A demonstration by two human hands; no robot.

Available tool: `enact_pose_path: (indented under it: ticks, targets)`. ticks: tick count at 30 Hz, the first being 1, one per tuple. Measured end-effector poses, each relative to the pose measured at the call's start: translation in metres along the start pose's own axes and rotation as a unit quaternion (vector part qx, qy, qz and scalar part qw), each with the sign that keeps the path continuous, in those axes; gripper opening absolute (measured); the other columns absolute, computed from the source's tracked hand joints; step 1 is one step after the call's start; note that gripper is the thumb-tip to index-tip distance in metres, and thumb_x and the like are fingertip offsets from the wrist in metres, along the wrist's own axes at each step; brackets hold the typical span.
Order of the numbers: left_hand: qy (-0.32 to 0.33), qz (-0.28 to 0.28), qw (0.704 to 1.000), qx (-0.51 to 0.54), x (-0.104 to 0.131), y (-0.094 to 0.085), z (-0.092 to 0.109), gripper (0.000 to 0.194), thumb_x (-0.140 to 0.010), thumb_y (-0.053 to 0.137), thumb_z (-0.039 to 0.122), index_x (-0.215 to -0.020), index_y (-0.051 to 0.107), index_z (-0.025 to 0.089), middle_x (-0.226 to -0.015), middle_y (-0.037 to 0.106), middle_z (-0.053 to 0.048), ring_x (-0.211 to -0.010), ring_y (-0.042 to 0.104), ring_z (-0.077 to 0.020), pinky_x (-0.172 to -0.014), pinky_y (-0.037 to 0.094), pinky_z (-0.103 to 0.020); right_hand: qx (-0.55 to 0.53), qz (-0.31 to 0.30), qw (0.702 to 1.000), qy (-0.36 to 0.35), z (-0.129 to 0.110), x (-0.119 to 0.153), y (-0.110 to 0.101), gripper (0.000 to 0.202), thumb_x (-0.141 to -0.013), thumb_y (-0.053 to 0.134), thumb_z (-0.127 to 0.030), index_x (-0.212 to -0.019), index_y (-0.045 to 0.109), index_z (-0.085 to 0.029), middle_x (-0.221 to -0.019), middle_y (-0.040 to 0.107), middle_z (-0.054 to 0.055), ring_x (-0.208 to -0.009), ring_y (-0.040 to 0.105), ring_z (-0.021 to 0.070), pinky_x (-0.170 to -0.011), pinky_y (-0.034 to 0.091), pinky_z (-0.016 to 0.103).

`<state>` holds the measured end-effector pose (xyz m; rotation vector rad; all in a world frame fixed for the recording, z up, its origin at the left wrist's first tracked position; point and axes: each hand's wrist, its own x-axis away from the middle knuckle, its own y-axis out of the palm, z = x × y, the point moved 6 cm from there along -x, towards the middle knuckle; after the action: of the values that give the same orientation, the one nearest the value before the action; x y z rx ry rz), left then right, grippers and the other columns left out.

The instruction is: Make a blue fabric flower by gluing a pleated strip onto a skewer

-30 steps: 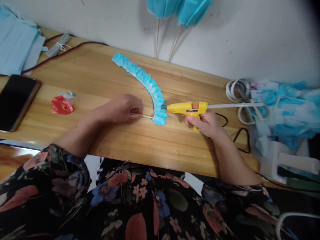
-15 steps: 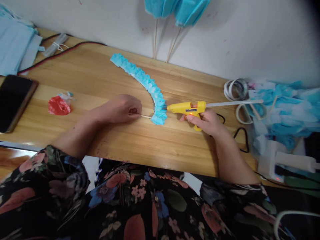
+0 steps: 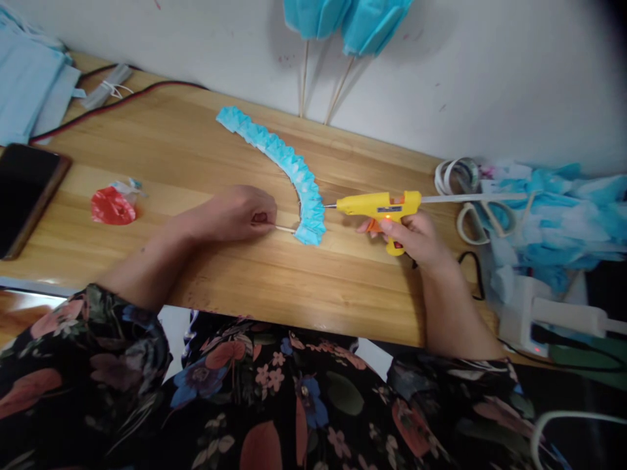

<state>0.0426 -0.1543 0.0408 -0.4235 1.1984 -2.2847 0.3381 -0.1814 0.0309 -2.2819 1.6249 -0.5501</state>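
Note:
My left hand [image 3: 240,213] is closed on a thin wooden stick [image 3: 284,229], whose far end meets the lower end of a pleated blue strip [image 3: 287,163]. That strip curves across the table up to the left. In my right hand [image 3: 411,236] is a yellow glue gun [image 3: 377,204], with fingers wrapped round its handle and trigger. A small light glows orange on its body. Its metal nozzle points left, close beside the strip's right edge; whether they touch I cannot tell. A long white glue stick [image 3: 470,198] juts out of the back of the gun.
Two blue fabric pieces on sticks [image 3: 340,85] lean against the wall. At right are tape rolls [image 3: 458,176], scissors [image 3: 473,224], blue scraps [image 3: 563,215] and a white power strip [image 3: 524,313]. A phone [image 3: 29,196], red wrapper [image 3: 115,204] and face masks [image 3: 29,85] lie left.
My right hand has drawn the glue gun to the right, so its nozzle shows more fully beside the strip. My left hand stays in place with the stick.

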Motion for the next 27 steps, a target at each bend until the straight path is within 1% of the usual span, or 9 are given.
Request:
enact_pose_path:
  ticks: [3,8,11,14,17,20,27]
  targets:
    - [-0.001,-0.003,1.000,0.002,0.000,0.001,-0.001,0.020,-0.092,0.049,0.024,-0.075,0.059,0.019,-0.078,0.063,-0.004,-0.074,0.054,-0.0167,-0.071,0.040,-0.029,-0.048,0.008,0.999,0.006,0.006,-0.002,0.010,0.057,-0.082,0.066,-0.079,-0.084,0.079,-0.024,-0.084,0.077,0.009,-0.065,0.062,0.0195,-0.054,0.047,0.033]
    - [-0.003,0.001,1.000,0.000,0.000,0.003,-0.003,0.019,-0.091,0.049,0.025,-0.077,0.060,0.019,-0.079,0.063,-0.004,-0.075,0.055,-0.0177,-0.072,0.040,-0.030,-0.029,0.024,0.999,-0.008,0.010,-0.008,0.024,0.055,-0.085,0.065,-0.077,-0.087,0.081,-0.024,-0.082,0.077,0.007,-0.065,0.062,0.0177,-0.054,0.046,0.030]
    - [0.001,0.004,1.000,0.001,0.000,0.003,-0.003,0.019,-0.090,0.049,0.024,-0.076,0.060,0.018,-0.079,0.063,-0.004,-0.075,0.055,-0.0174,-0.072,0.040,-0.031,-0.014,0.029,0.999,-0.015,0.010,-0.008,0.026,0.056,-0.089,0.061,-0.075,-0.088,0.080,-0.022,-0.073,0.071,0.005,-0.063,0.059,0.0163,-0.054,0.044,0.028]
    - [0.000,0.002,1.000,0.000,0.000,0.003,-0.003,0.019,-0.090,0.049,0.024,-0.075,0.059,0.019,-0.078,0.062,-0.004,-0.074,0.053,-0.0171,-0.071,0.039,-0.031,0.007,0.029,0.999,-0.023,0.007,-0.006,0.026,0.060,-0.091,0.058,-0.077,-0.083,0.079,-0.021,-0.066,0.064,0.003,-0.061,0.056,0.0155,-0.055,0.044,0.028]
    - [-0.004,0.004,1.000,-0.002,0.000,0.003,-0.003,0.019,-0.090,0.049,0.025,-0.075,0.058,0.019,-0.078,0.062,-0.004,-0.074,0.054,-0.0171,-0.071,0.039,-0.030,0.025,0.021,0.999,-0.034,0.002,-0.005,0.029,0.060,-0.092,0.056,-0.076,-0.079,0.077,-0.020,-0.070,0.066,0.004,-0.060,0.054,0.0140,-0.055,0.044,0.027]
    - [0.002,0.010,1.000,-0.001,0.000,0.003,-0.003,0.019,-0.090,0.049,0.025,-0.075,0.058,0.020,-0.077,0.062,-0.004,-0.073,0.054,-0.0172,-0.070,0.039,-0.030,0.038,0.027,0.998,-0.046,-0.003,-0.005,0.031,0.056,-0.094,0.057,-0.070,-0.076,0.074,-0.019,-0.072,0.067,0.003,-0.057,0.052,0.0123,-0.054,0.043,0.027]
    - [-0.008,-0.003,1.000,0.000,-0.001,0.003,-0.003,0.017,-0.089,0.049,0.025,-0.075,0.059,0.019,-0.078,0.063,-0.004,-0.075,0.054,-0.0176,-0.072,0.040,-0.030,0.064,0.038,0.996,-0.050,-0.011,-0.005,0.032,0.048,-0.094,0.059,-0.060,-0.069,0.070,-0.020,-0.072,0.068,0.004,-0.059,0.056,0.0134,-0.055,0.045,0.027]
